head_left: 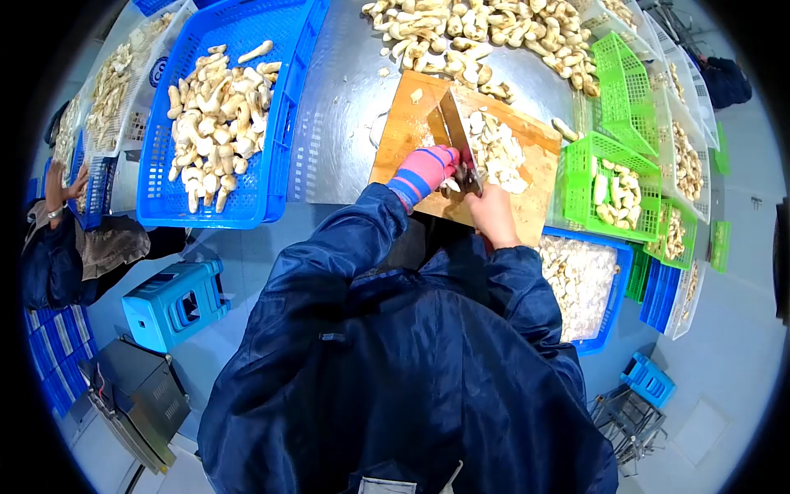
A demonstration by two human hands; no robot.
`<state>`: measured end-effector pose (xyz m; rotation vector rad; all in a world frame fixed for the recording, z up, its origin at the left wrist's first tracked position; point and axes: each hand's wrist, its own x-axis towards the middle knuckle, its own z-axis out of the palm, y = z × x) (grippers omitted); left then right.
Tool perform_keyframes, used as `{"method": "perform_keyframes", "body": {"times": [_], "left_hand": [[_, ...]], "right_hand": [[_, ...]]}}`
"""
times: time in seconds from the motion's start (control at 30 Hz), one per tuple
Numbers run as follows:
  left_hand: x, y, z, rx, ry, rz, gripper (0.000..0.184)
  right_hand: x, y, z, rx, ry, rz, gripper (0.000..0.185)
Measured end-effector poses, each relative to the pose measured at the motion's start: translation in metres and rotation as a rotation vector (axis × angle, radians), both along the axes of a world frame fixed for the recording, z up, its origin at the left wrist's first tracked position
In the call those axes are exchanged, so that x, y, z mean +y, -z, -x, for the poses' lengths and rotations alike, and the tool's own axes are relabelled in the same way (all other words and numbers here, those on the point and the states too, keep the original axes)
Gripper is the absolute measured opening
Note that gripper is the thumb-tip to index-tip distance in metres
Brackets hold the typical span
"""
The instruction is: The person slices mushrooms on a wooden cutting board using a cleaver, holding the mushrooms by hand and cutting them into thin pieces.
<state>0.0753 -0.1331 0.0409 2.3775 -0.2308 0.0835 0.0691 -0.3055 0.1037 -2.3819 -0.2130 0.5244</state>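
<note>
My left hand (426, 174), in a pink and blue striped glove, is closed on a pale mushroom piece (450, 184) at the left face of the knife. My bare right hand (491, 211) grips the handle of the knife (454, 123), whose broad blade points away from me over the wooden cutting board (399, 123). Right of the blade lies a pile of cut mushroom slices (498, 152). A small piece (416, 95) rests near the board's far left corner.
A blue basket of mushrooms (284, 156) is at the left, whole mushrooms (494, 33) lie beyond the board, and green baskets (613, 146) (623, 90) stand right. Below them sits a blue-rimmed crate of slices (611, 309). A co-worker's arm (56, 193) shows far left.
</note>
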Motion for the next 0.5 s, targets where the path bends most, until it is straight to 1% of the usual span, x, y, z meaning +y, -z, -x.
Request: {"method": "perform_keyframes", "body": {"times": [0.1,0.13,0.23,0.33,0.43,0.47,0.5], "left_hand": [[0.001,0.005,0.002,-0.062,-0.007,0.068,0.012],[0.000,0.005,0.005,-0.077,-0.014,0.101,0.012],[-0.002,-0.003,0.005,0.038,-0.036,0.024,0.011],[-0.001,0.000,0.004,0.027,-0.024,-0.003,0.010],[-0.002,0.005,0.004,0.005,-0.022,-0.030,0.011],[-0.002,0.007,0.002,-0.007,-0.024,-0.039,0.011],[-0.002,0.003,0.004,-0.015,-0.019,0.012,0.011]], "right_hand": [[-0.001,-0.009,-0.003,0.032,0.020,-0.055,0.023],[-0.002,-0.021,0.000,-0.008,-0.002,-0.071,0.021],[0.005,-0.046,0.008,0.204,0.078,-0.074,0.019],[0.010,-0.022,0.001,0.207,0.091,-0.065,0.018],[0.006,-0.017,-0.007,0.241,0.091,-0.098,0.019],[0.003,-0.013,-0.008,0.116,0.082,-0.082,0.019],[0.002,-0.008,-0.006,-0.005,0.068,-0.065,0.020]]}}
